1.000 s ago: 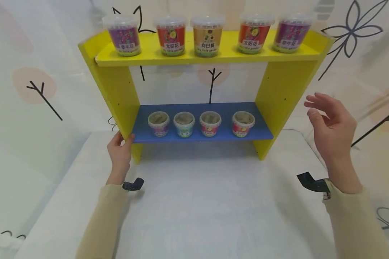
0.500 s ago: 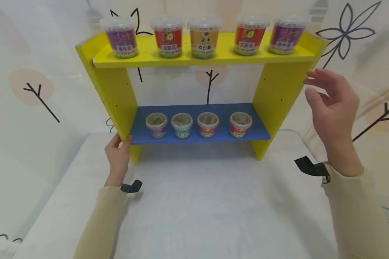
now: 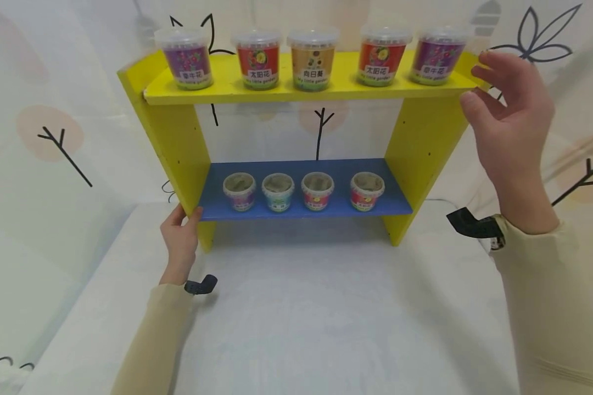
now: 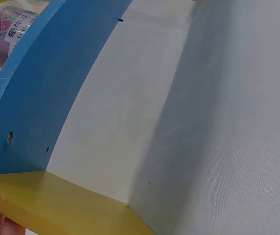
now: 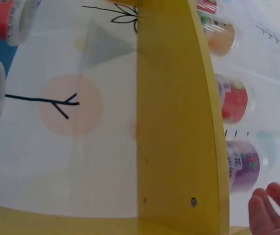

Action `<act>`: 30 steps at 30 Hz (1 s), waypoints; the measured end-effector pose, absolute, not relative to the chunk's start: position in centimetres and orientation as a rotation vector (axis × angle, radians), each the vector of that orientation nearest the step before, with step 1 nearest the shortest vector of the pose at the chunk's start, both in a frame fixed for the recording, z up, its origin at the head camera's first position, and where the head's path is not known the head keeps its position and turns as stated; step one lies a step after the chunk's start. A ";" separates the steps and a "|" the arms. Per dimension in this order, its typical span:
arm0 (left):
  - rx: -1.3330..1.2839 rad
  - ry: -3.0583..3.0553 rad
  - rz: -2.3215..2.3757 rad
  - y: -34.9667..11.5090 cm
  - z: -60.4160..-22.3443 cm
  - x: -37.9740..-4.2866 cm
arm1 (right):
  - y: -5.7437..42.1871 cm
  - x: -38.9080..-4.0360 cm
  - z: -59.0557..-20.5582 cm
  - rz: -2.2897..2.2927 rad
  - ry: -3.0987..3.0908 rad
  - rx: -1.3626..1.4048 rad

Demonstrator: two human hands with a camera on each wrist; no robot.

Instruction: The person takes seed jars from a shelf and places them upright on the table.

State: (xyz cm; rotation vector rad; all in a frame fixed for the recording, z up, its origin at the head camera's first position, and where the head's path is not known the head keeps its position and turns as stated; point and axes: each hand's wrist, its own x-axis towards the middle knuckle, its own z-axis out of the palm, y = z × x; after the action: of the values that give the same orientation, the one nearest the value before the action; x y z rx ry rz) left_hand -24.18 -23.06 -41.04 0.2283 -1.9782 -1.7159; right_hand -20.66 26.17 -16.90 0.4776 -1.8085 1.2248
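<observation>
A yellow shelf unit with a blue lower board stands upright. My left hand grips its left side panel at the height of the blue board, thumb at the board's corner. Fingers of that hand show below the panel in the left wrist view. Beside the upper right end, my right hand is raised with fingers loosely bent and nothing held. Nearest to it is a purple-labelled lidded plastic cup, the rightmost on the top board; its label also faces the right wrist view.
Along the top board stand two red cups, an orange cup and another purple cup. Several small tubs line the blue board. The white table extends in front; a patterned wall covering is behind.
My right hand has risen from beside the right panel's middle to the level of the top board, close to the purple cup. My left hand keeps its grip on the panel.
</observation>
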 end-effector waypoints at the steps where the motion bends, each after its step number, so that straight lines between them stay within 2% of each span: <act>1: 0.226 -1.979 -1.712 -23.1 -41.1 -24.2 | 26.2 -20.9 -16.7 1.220 -1.825 0.480; 18: 0.179 -1.968 -1.702 -23.3 -41.5 -24.5 | 24.5 -22.6 -13.0 1.317 -2.107 0.337; 30: 0.217 -1.981 -1.754 -23.3 -41.1 -24.3 | 24.0 -23.8 -12.9 1.272 -2.145 0.215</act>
State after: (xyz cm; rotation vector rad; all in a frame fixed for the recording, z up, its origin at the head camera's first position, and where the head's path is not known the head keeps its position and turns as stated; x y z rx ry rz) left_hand -24.26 -23.32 -41.14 0.2170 -1.9810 -1.7542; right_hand -23.82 24.05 -12.86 0.2150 -2.1455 1.2719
